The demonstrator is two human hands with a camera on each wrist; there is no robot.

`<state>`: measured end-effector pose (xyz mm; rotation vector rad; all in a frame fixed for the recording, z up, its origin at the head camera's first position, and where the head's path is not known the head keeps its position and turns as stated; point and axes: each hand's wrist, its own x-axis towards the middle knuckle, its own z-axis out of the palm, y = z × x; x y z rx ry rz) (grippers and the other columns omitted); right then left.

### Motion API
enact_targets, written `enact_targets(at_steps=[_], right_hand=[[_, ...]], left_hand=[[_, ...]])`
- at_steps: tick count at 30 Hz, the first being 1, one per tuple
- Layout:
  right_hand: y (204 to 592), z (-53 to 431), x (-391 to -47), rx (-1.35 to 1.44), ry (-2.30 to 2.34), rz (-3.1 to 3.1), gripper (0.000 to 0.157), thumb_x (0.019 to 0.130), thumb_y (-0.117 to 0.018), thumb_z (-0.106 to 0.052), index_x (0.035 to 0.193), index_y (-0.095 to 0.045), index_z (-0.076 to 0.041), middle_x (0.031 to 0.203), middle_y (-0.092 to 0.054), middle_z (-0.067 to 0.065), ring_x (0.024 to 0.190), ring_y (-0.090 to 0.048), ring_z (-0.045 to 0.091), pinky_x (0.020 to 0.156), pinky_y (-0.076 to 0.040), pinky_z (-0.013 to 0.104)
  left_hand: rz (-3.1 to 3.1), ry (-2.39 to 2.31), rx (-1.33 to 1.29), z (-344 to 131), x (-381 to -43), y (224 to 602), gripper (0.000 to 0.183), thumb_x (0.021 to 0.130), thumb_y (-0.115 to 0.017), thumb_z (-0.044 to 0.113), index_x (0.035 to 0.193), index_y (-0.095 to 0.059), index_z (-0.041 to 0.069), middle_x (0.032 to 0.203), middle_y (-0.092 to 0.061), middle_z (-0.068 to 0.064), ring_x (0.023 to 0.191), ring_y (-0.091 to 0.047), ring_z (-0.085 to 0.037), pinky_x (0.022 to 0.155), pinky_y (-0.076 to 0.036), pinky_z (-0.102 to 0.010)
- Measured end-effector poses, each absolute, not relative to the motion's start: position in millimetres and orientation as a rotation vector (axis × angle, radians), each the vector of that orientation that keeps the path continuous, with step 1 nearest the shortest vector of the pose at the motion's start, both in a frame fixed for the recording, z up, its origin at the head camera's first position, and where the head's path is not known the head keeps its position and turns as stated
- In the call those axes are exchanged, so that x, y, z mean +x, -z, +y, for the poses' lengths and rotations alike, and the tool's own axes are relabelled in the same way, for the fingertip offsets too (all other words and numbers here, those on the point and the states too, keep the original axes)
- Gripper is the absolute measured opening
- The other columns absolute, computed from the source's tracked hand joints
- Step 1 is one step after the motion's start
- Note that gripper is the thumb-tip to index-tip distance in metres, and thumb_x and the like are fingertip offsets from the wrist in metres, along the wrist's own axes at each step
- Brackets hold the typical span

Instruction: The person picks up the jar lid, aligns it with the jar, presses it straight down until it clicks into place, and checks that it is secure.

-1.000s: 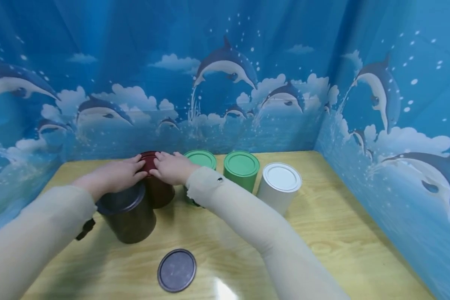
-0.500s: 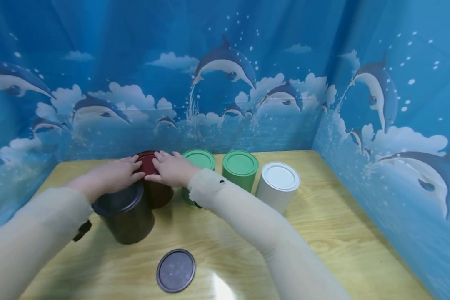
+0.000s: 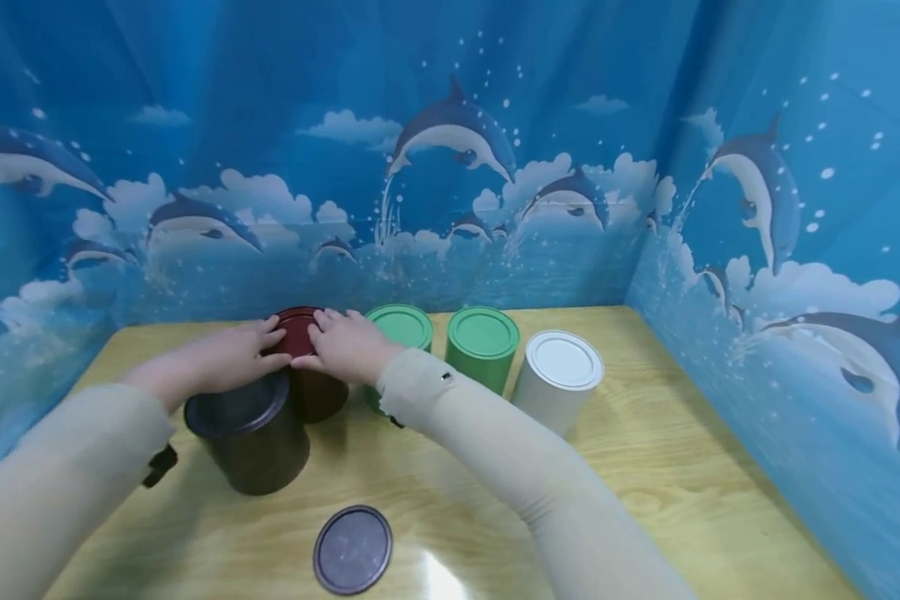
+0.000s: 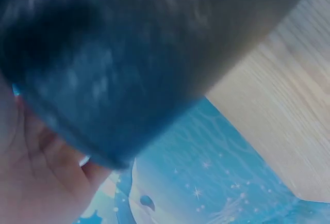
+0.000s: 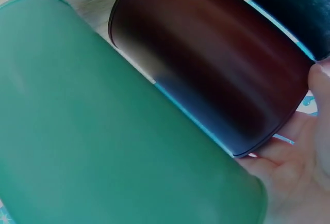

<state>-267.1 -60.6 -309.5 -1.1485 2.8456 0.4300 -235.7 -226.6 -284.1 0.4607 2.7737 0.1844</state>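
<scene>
At the back left stands a dark red can (image 3: 318, 398) with its red lid (image 3: 297, 332) on top. Both hands lie on that lid. My left hand (image 3: 221, 357) touches its left part with outstretched fingers, and my right hand (image 3: 351, 346) touches its right part, thumb toward the near edge. Below the left forearm is a dark grey can (image 3: 262, 458), its top partly covered by that hand. In the right wrist view the fingers of the right hand (image 5: 289, 167) spread at the lidded end of the red can (image 5: 206, 64).
A round dark lid (image 3: 353, 550) lies flat on the wooden table (image 3: 682, 500). Right of the red can stand two green cans, one (image 3: 397, 327) partly behind the right wrist, the other (image 3: 483, 342) beside a white can (image 3: 558, 379). A dolphin-printed curtain (image 3: 450, 250) encloses the back and sides.
Both hands stay on the red lid with only slight finger shifts. The right thumb has drawn nearer the lid's front edge. The cans have not moved; the head view shifts a little.
</scene>
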Motion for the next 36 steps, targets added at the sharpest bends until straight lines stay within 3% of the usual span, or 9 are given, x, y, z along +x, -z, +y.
enact_targets(at_steps=[16, 25, 32, 36], right_hand=[[305.5, -61.3, -262.6, -1.133, -0.401, 2.888, 0.066, 0.095, -0.02, -0.059, 0.143, -0.041, -0.019, 0.148, -0.034, 0.005, 0.135, -0.031, 0.017, 0.108, -0.026, 0.03], [316.1, -60.0, -252.5, -1.121, -0.293, 3.069, 0.06, 0.095, -0.026, -0.057, 0.128, -0.059, -0.02, 0.131, -0.053, 0.004, 0.12, -0.049, 0.016, 0.098, -0.041, 0.027], [318.4, -59.3, -250.9, -1.121, -0.23, 3.089, 0.058, 0.096, -0.028, -0.054, 0.13, -0.057, -0.017, 0.131, -0.053, 0.006, 0.123, -0.047, 0.017, 0.1, -0.038, 0.027], [319.4, -53.3, -254.3, -1.114, -0.195, 2.991, 0.059, 0.098, -0.028, -0.05, 0.143, -0.04, -0.014, 0.147, -0.034, 0.009, 0.135, -0.03, 0.02, 0.109, -0.026, 0.03]], left_hand=[[2.759, -0.163, 0.411, -218.1, -232.8, 279.1, 0.063, 0.097, -0.046, 0.038, 0.139, -0.034, -0.008, 0.142, -0.019, -0.036, 0.127, -0.023, -0.053, 0.099, -0.025, -0.063], [2.826, -0.04, 0.349, -206.9, -222.4, 278.6, 0.052, 0.098, -0.046, 0.028, 0.135, -0.042, -0.009, 0.138, -0.027, -0.038, 0.123, -0.03, -0.054, 0.098, -0.028, -0.063], [2.912, -0.09, 0.276, -205.7, -218.3, 281.5, 0.049, 0.097, -0.05, 0.028, 0.131, -0.049, -0.008, 0.134, -0.037, -0.036, 0.12, -0.037, -0.052, 0.095, -0.031, -0.063], [2.956, -0.222, 0.321, -215.1, -213.4, 289.1, 0.058, 0.097, -0.05, 0.033, 0.135, -0.042, -0.01, 0.136, -0.035, -0.036, 0.122, -0.035, -0.051, 0.096, -0.03, -0.062]])
